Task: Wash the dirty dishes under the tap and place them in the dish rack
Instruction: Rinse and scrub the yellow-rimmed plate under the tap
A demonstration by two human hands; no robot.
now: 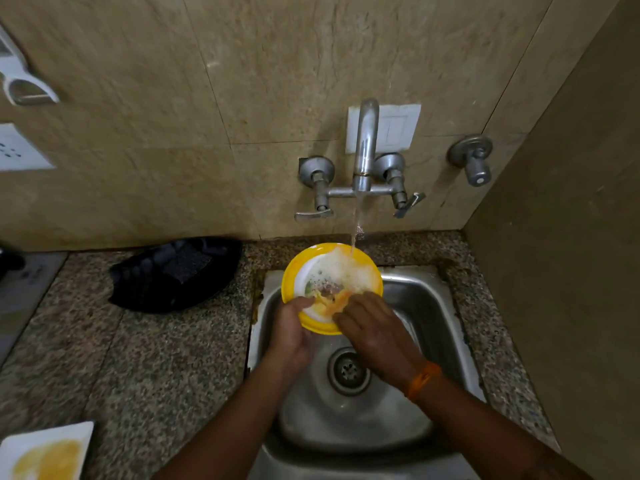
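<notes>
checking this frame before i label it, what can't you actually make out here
Head view only:
- White plate: cut off by the bottom-left edge.
- Yellow plate: near rim hidden under the left hand and right hand; foam covers part of its centre.
- Black object on the counter: too dark and blurred to identify.
- Dish rack: not in frame.

Left hand [290, 327] grip curled, thumb on top; right hand [375, 332] fingers extended, pressing.
</notes>
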